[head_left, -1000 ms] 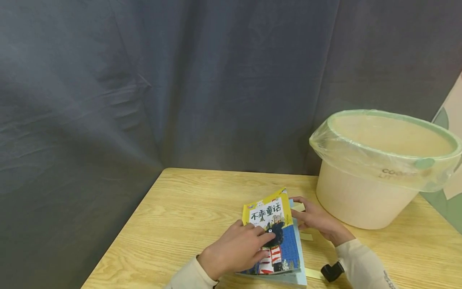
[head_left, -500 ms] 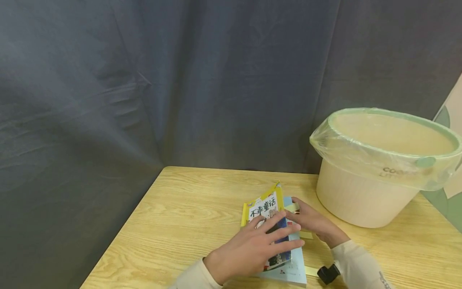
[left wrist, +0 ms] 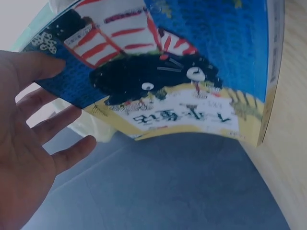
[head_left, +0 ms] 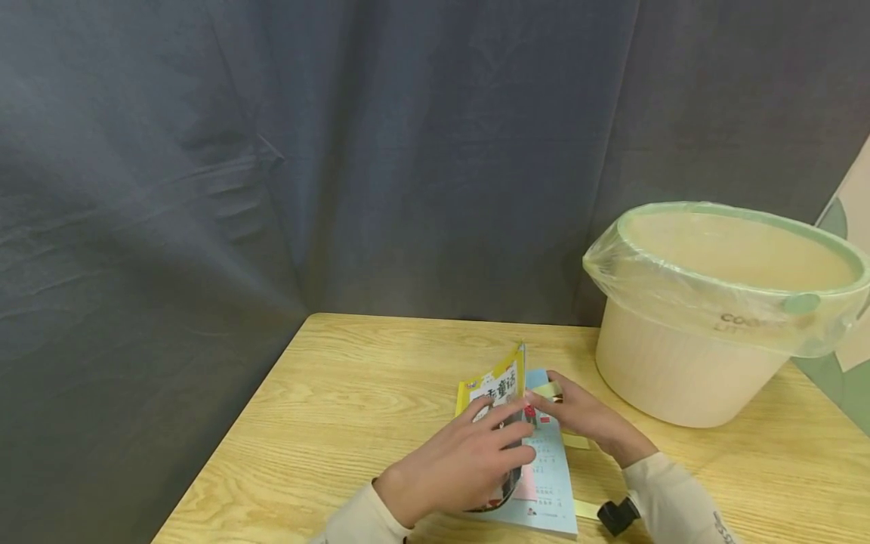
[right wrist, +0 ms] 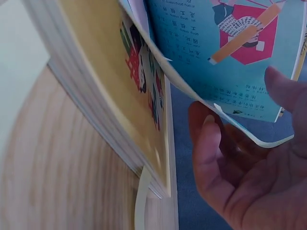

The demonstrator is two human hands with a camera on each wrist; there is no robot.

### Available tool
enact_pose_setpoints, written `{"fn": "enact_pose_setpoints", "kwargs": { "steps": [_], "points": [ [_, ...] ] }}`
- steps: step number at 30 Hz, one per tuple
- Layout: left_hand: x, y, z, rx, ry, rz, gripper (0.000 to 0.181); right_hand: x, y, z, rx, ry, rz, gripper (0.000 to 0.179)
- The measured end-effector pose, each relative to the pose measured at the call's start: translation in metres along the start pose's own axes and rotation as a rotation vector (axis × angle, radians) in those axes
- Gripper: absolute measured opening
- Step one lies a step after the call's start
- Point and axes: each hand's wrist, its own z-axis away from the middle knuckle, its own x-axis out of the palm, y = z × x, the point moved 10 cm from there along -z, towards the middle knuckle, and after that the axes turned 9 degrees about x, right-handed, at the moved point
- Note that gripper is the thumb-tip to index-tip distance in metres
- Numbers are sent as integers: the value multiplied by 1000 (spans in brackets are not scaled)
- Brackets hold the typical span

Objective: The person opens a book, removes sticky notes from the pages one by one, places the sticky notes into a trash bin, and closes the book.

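Note:
A children's picture book [head_left: 552, 472] lies on the table with its yellow and blue front cover [left wrist: 230, 43] raised and bent leftward. My left hand [head_left: 462, 461] holds that cover by its free edge, thumb on the printed face and fingers behind, as the left wrist view shows. Near the top right corner, my right hand [head_left: 598, 419] holds pale blue pages [right wrist: 196, 52], thumb on one side and fingers beneath. Pale yellow strips stick out past the book's right side: one strip [head_left: 549, 390] by the right fingers, a second strip [head_left: 576, 441] lower, a third strip [head_left: 586, 510] near the bottom.
A large cream bucket [head_left: 669, 370] with a green rim and a clear plastic liner stands at the table's right. Dark grey cloth [head_left: 435, 166] hangs behind the wooden table [head_left: 326, 408]. A black device [head_left: 617, 516] sits at the right wrist.
The front cover has lifted and swung left, baring a pale blue page. My left hand spread its fingers over the cover's edge, then drew back left. My right hand shifted slightly left.

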Motion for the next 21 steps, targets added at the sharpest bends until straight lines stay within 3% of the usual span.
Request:
{"fn": "enact_pose_setpoints", "kwargs": {
  "steps": [8, 13, 16, 19, 21],
  "points": [
    [-22, -32, 21, -72, 1, 56, 35, -14, -4, 4, -85, 70, 41, 41],
    [-38, -53, 38, -145, 33, 62, 43, -20, -2, 6, -87, 97, 65, 38],
    [-42, -64, 47, -211, 41, 71, 39, -21, 0, 5, -79, 101, 61, 39],
    [-39, -75, 55, -303, 3, 120, 32, -22, 1, 4, -79, 107, 38, 37],
    [-30, -81, 61, -377, -70, 171, 33, -25, 4, 3, -76, 115, 21, 35]
  ]
}}
